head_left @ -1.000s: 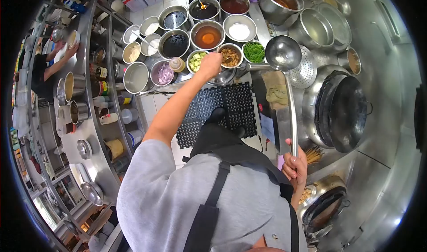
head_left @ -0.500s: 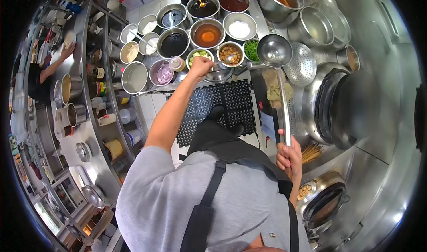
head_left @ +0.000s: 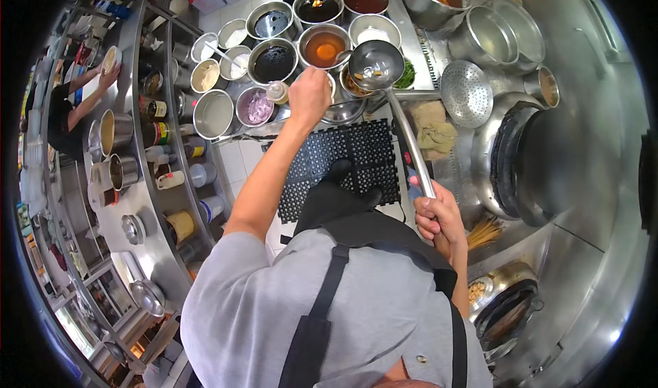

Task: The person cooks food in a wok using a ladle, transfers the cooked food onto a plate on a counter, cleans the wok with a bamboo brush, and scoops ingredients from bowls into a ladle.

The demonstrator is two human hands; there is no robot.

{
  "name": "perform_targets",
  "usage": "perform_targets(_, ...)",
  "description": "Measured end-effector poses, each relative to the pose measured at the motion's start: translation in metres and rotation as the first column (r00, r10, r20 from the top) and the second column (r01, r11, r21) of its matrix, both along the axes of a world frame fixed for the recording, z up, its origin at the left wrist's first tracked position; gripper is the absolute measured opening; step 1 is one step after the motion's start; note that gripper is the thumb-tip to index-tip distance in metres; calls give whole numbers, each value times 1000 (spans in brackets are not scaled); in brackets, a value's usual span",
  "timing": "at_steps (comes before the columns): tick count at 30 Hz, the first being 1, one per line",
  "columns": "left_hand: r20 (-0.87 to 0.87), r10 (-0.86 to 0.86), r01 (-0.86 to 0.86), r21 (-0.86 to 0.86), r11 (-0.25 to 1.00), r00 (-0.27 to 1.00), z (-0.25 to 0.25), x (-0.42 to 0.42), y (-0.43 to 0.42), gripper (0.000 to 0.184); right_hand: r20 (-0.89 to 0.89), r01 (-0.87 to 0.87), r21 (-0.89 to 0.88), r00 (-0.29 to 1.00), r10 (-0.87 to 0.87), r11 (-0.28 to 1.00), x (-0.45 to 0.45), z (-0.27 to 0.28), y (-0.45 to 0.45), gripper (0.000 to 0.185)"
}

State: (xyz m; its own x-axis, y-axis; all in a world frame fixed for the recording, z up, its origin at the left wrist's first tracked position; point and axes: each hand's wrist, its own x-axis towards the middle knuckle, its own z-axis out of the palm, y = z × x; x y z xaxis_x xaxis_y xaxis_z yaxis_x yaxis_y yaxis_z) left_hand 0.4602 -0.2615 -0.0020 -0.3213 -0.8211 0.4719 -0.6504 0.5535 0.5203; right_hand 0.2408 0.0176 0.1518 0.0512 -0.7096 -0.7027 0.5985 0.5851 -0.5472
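My right hand [head_left: 441, 218] is wrapped round the long handle of a steel ladle [head_left: 409, 138]. The ladle's bowl hangs over the pots and has a few small brownish bits in it. My left hand [head_left: 310, 99] is closed beside the ladle, above a mostly covered bowl of pale green pieces. From it a metal spoon [head_left: 342, 57] reaches to the ladle's rim; its handle is largely hidden by my fingers. Under the ladle, a bowl of brown chopped bits [head_left: 353, 86] is partly covered. Left of my hand are a squeeze bottle [head_left: 277, 92] and a bowl of chopped purple onion [head_left: 259, 107].
Pots of dark sauce [head_left: 273, 62] and orange liquid [head_left: 323, 48] stand behind. To the right are a perforated skimmer [head_left: 466, 93], a folded cloth [head_left: 433, 126] and a large wok [head_left: 558, 165]. A co-worker's hands [head_left: 108, 75] hold a bowl at the left counter.
The ladle has swung left, from beside the skimmer to over the bowls. My left hand has lifted from the brown bits' bowl with the spoon, and bits now lie in the ladle.
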Motion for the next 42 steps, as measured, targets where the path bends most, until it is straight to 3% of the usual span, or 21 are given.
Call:
perform_targets(3, -134, 166, -159, 62, 985, 977, 13, 35, 24, 13, 75, -10, -22, 997, 12, 1000, 0, -6, -1, 48)
perform_targets(6, -112, 340, -304, 251, 919, 934, 5, 72, 62, 14, 20, -20, -16, 1000, 21, 1000, 1, 0, 2, 51)
perform_targets(10, -68, 368, -341, 254, 905, 927, -16, 85, 87, 16, -19, -51, 18, 998, 52, 999, -6, 7, 3, 51)
perform_targets(17, -10, 374, -370, 126, 921, 927, -45, 66, 61, 15, 8, -98, 0, 995, 98, 995, -12, 2, -3, 52)
perform_targets(23, 137, 340, -355, 102, 929, 930, -53, 51, 45, 12, 13, -141, 7, 990, 141, 990, -13, 2, -3, 53)
perform_targets(26, 124, 379, -393, 121, 912, 917, -64, 45, 37, 12, 3, -165, 12, 986, 165, 986, -14, 3, -2, 52)
perform_targets(29, -163, 548, -456, 392, 799, 820, -68, 37, 30, 14, 9, -174, 5, 985, 174, 985, -15, 2, -2, 52)
perform_targets(32, -215, 627, -486, 465, 740, 749, -66, 35, 28, 17, 12, -179, 7, 984, 179, 984, -18, 0, -1, 51)
perform_targets(38, -146, 523, -416, 447, 792, 840, -58, 35, 28, 15, 17, -190, 7, 982, 190, 982, -20, -3, -1, 51)
perform_targets(41, -24, 429, -406, 281, 870, 903, -64, 29, 17, 14, 24, -178, 17, 984, 178, 984, -19, -6, -2, 51)
perform_targets(42, -34, 424, -396, 295, 869, 905, -60, 27, 15, 14, 23, -185, 17, 983, 184, 983, -19, -6, -3, 52)
